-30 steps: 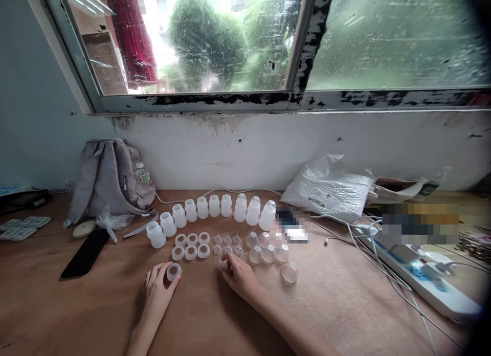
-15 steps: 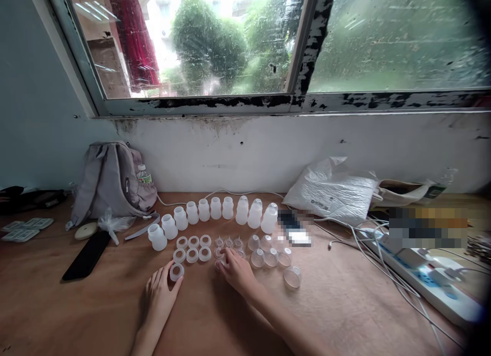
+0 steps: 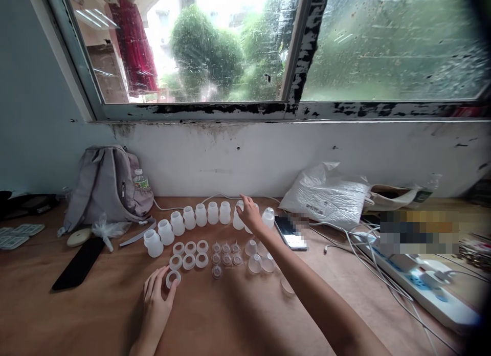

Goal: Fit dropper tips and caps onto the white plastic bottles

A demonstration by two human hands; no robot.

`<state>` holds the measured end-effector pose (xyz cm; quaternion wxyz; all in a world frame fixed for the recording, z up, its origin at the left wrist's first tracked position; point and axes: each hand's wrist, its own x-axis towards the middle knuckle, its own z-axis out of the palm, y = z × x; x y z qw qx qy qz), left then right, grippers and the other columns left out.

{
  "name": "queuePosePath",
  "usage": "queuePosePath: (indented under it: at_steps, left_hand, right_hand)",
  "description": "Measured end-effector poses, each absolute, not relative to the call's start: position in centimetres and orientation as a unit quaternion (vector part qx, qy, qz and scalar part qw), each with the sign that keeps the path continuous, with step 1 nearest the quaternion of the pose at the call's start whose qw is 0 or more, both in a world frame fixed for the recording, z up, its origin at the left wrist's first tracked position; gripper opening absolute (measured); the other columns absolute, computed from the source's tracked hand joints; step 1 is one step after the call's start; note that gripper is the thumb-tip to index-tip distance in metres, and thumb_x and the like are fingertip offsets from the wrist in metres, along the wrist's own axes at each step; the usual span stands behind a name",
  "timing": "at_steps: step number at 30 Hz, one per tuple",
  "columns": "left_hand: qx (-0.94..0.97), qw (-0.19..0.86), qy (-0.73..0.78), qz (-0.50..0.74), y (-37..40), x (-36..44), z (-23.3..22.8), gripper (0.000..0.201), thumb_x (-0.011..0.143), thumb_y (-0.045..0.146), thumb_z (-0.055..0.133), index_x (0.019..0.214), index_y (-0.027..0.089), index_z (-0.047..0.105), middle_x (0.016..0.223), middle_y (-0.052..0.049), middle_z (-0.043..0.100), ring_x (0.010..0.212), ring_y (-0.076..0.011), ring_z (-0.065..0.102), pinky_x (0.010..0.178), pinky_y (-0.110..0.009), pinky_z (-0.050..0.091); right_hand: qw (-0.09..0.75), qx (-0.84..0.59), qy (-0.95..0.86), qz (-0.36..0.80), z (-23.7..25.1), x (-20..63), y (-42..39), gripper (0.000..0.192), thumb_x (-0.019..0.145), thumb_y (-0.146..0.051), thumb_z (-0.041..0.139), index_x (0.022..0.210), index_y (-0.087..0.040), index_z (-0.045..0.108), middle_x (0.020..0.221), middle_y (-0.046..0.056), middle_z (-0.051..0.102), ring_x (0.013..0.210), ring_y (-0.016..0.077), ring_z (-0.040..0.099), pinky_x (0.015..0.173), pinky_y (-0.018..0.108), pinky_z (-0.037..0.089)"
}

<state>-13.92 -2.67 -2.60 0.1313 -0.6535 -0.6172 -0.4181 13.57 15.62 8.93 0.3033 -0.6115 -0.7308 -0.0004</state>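
Note:
My left hand rests on the table with thumb and fingers closed around a translucent white ring. Several matching rings lie in rows just beyond it. My right hand is stretched to the far row, its fingers apart at the top of a frosted bottle with a domed cover. It partly hides a neighbouring covered bottle; another covered bottle shows to its right. Open-necked frosted bottles curve away to the left. Clear teats sit in mid-table. Clear domed caps are partly hidden by my right forearm.
At the left are a grey backpack, a black phone-like slab and a knotted plastic bag. A phone, a silvery mailing bag, loose white cables and a power strip occupy the right. The wall and window stand behind.
My right hand has left the clear teats and moved up and right to the covered bottles. My left hand stays at the ring. The view has shifted slightly.

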Motion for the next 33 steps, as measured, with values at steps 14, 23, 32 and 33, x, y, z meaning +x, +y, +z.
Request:
queuePosePath:
  at_steps: [14,23,32,33]
  left_hand:
    - [-0.701,0.069,-0.547,-0.453,-2.8,-7.8,3.0,0.043,0.076,0.032,0.057,0.116,0.024,0.042,0.116,-0.01,0.049,0.108,-0.0254,0.047,0.09,-0.043,0.04]
    - [-0.792,-0.175,-0.442,-0.382,-2.1,-2.2,2.6,0.042,0.071,0.03,0.059,0.111,0.023,0.049,0.1,-0.008,0.061,0.09,-0.0237,0.059,0.078,-0.035,0.048]
    - [-0.519,-0.72,-0.389,-0.247,-2.7,-1.2,2.4,0.047,0.062,0.05,0.06,0.087,0.01,0.059,0.061,-0.004,0.059,0.042,-0.0106,0.049,0.032,-0.018,0.029]
    - [-0.477,-0.767,-0.362,-0.232,-2.9,-1.5,2.1,0.05,0.066,0.054,0.054,0.087,0.008,0.058,0.059,-0.004,0.058,0.039,-0.0091,0.047,0.031,-0.017,0.025]
  right_hand:
    - [0.474,-0.497,-0.71,0.153,9.5,14.6,5.6,0.025,0.081,-0.038,0.05,0.096,-0.018,0.047,0.077,0.003,0.056,0.056,0.0138,0.054,0.055,0.027,0.044]
    - [0.482,-0.485,-0.637,0.357,3.5,15.4,-0.2,0.024,0.085,-0.039,0.04,0.075,-0.018,0.049,0.065,0.0,0.051,0.047,0.0099,0.046,0.038,0.02,0.035]
    - [0.472,-0.442,-0.751,0.134,3.0,17.2,-0.8,0.032,0.083,-0.024,0.038,0.051,-0.019,0.035,0.045,-0.005,0.032,0.039,0.0083,0.032,0.041,0.023,0.023]
    - [0.474,-0.436,-0.754,0.127,3.2,17.5,-0.9,0.031,0.083,-0.024,0.037,0.053,-0.019,0.038,0.045,-0.004,0.034,0.039,0.0086,0.033,0.041,0.023,0.025]
